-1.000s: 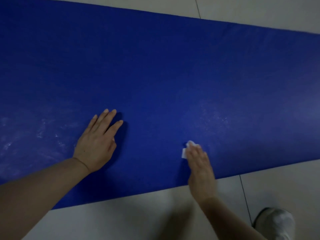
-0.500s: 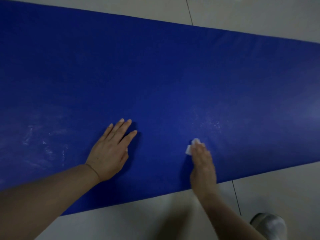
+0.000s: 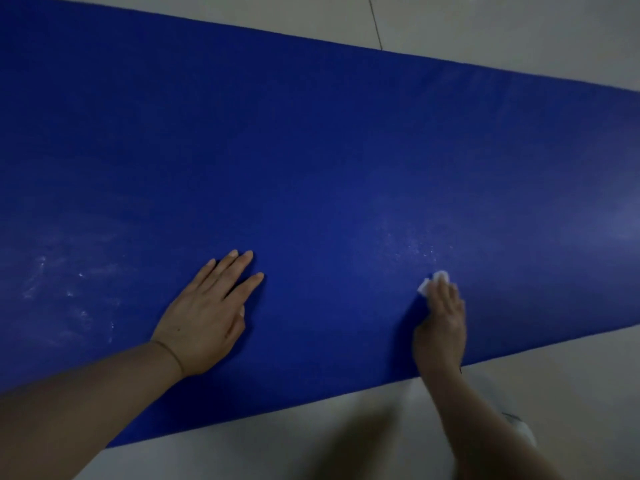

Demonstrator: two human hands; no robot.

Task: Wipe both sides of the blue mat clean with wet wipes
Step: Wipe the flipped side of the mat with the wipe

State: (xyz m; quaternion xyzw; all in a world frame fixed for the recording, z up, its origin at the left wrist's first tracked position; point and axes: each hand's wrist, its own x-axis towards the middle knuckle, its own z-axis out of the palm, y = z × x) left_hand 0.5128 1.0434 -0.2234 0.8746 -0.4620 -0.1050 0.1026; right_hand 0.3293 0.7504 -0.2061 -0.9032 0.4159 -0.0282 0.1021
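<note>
The blue mat (image 3: 311, 150) lies flat and unrolled on a pale tiled floor (image 3: 519, 26), filling most of the view, its near edge running just in front of the person. It looks thin, soft and limp, light enough to skid or ruck up under a rubbing stroke, so it wants pinning with a flat palm while wiping, and lifting by a long edge or a corner when the time comes to turn it over. Whitish smudges (image 3: 412, 244) sit just beyond the wipe, and a second smeared patch (image 3: 69, 292) shows toward the left end. The small white wet wipe (image 3: 437, 279) is pressed to the mat near the near edge, under the fingertips of the right hand (image 3: 440, 327), whose fingers lie straight and close together over it. The left hand (image 3: 207, 317) rests palm-down on the mat, fingers straight and slightly spread, holding nothing. A light-coloured shoe (image 3: 516, 424) shows beside the right forearm
</note>
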